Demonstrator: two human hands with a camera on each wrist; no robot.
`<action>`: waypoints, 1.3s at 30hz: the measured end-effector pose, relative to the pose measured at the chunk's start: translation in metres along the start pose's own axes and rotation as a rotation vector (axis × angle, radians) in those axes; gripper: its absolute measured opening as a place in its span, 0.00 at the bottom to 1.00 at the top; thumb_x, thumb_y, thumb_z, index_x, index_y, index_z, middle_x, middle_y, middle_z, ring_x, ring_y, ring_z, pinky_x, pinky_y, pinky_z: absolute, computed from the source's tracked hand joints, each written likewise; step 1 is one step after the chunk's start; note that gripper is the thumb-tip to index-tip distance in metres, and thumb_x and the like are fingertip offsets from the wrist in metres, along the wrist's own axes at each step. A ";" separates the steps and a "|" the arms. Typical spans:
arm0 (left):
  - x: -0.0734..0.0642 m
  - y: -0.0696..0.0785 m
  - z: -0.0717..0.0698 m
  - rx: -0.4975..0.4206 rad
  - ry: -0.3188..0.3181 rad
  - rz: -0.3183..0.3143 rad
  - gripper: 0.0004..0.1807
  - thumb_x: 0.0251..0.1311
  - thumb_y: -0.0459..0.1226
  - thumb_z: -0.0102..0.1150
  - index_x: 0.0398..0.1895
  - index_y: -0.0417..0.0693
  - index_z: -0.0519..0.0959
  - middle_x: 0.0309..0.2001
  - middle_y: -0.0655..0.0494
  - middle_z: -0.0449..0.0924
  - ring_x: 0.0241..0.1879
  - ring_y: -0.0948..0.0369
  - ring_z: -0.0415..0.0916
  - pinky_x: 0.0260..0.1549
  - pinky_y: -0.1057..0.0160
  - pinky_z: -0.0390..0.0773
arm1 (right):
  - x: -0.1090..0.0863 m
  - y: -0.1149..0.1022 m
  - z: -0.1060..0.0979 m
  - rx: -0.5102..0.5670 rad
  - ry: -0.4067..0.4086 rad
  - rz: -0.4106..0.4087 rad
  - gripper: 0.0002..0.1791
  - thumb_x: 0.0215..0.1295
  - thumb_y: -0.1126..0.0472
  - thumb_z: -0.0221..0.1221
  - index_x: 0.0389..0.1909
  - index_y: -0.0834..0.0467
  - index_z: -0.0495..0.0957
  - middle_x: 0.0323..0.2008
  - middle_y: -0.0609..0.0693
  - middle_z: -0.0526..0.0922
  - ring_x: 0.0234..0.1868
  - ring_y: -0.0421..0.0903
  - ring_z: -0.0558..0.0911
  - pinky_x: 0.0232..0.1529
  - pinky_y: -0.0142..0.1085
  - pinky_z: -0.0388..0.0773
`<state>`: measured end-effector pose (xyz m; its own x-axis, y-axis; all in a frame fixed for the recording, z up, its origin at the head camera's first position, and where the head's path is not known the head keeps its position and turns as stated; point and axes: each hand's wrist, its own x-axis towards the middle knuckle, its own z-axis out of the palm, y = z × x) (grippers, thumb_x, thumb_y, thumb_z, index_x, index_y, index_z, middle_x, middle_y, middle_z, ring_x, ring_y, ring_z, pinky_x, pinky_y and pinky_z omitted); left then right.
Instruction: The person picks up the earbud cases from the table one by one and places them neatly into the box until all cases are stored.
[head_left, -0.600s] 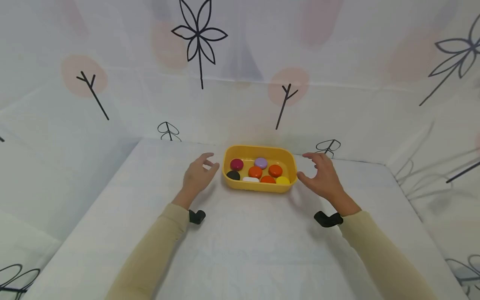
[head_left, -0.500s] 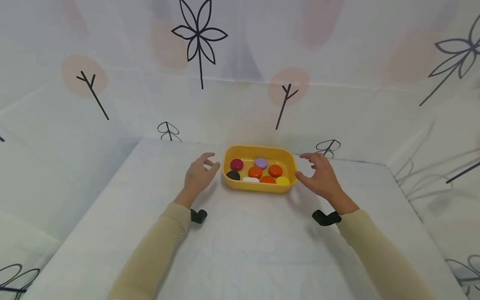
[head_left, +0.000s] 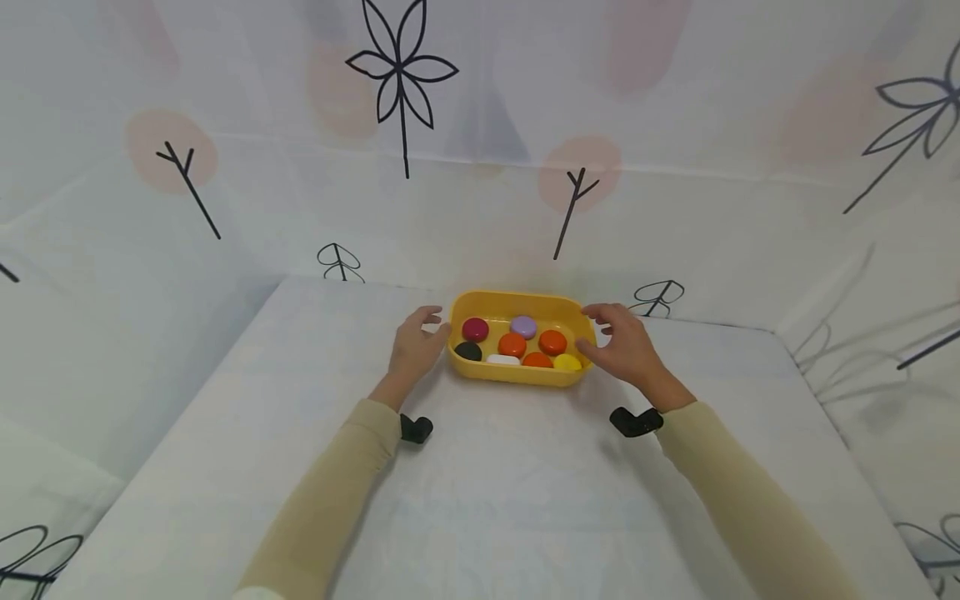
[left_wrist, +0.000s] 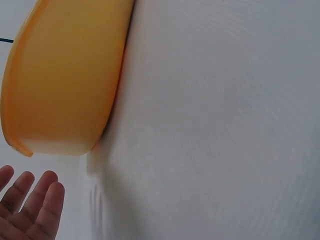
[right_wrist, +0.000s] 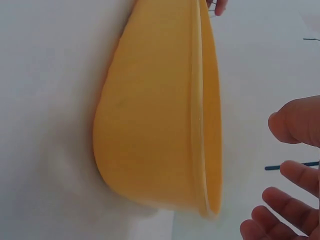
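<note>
A yellow plastic container [head_left: 517,377] with rounded corners stands near the back of the table. Inside lie several smooth rounded pieces: a dark red one [head_left: 476,329], a lilac one [head_left: 523,327], a black one [head_left: 468,351], a white one [head_left: 503,360], a yellow one [head_left: 567,362] and orange ones [head_left: 553,342]. My left hand [head_left: 416,342] is beside its left end, fingers parted; the left wrist view shows a gap to the wall. Over the right end is my right hand [head_left: 621,346], thumb and fingers apart; in the right wrist view they stand off the rim.
A white cloth [head_left: 480,483] covers the table. Pale fabric walls [head_left: 480,217] printed with flowers and twigs rise behind and at both sides, with the back one close behind the container. A black wrist mount [head_left: 636,422] sits on the right wrist, another [head_left: 416,429] on the left.
Both hands have moved inward toward the container, the left hand rightward and the right hand leftward until it overlaps the right rim in the head view. The container and its pieces stay put.
</note>
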<state>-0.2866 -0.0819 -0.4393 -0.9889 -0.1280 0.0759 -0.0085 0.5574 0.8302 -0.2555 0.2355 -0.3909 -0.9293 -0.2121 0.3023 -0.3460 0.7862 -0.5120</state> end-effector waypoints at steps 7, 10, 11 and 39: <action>0.007 -0.005 0.009 -0.079 -0.001 -0.047 0.23 0.52 0.50 0.48 0.54 0.61 0.68 0.47 0.59 0.74 0.41 0.59 0.73 0.40 0.61 0.75 | 0.012 0.001 0.009 0.039 -0.071 0.026 0.27 0.49 0.55 0.59 0.51 0.59 0.69 0.50 0.56 0.70 0.49 0.53 0.68 0.48 0.48 0.71; 0.009 -0.008 0.012 -0.140 0.007 -0.066 0.23 0.52 0.49 0.48 0.53 0.59 0.69 0.46 0.58 0.74 0.39 0.59 0.74 0.36 0.62 0.77 | 0.016 0.002 0.012 0.038 -0.111 0.043 0.27 0.50 0.54 0.59 0.52 0.59 0.69 0.50 0.56 0.70 0.50 0.54 0.68 0.49 0.48 0.70; 0.010 -0.009 0.014 -0.165 0.010 -0.069 0.23 0.51 0.49 0.48 0.53 0.58 0.69 0.46 0.57 0.75 0.37 0.59 0.74 0.35 0.62 0.77 | 0.018 0.003 0.014 0.035 -0.123 0.047 0.27 0.50 0.53 0.59 0.52 0.59 0.69 0.51 0.56 0.70 0.50 0.54 0.68 0.49 0.48 0.70; 0.011 -0.012 0.026 -0.205 -0.032 -0.051 0.19 0.54 0.46 0.50 0.51 0.64 0.68 0.46 0.59 0.72 0.36 0.60 0.73 0.27 0.67 0.78 | 0.057 0.002 0.051 -0.145 -0.416 0.062 0.19 0.47 0.55 0.61 0.43 0.52 0.74 0.46 0.52 0.72 0.49 0.49 0.66 0.51 0.46 0.69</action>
<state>-0.3011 -0.0689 -0.4624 -0.9921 -0.1244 0.0158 -0.0319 0.3721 0.9276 -0.3154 0.1955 -0.4156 -0.9307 -0.3544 -0.0900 -0.2939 0.8716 -0.3923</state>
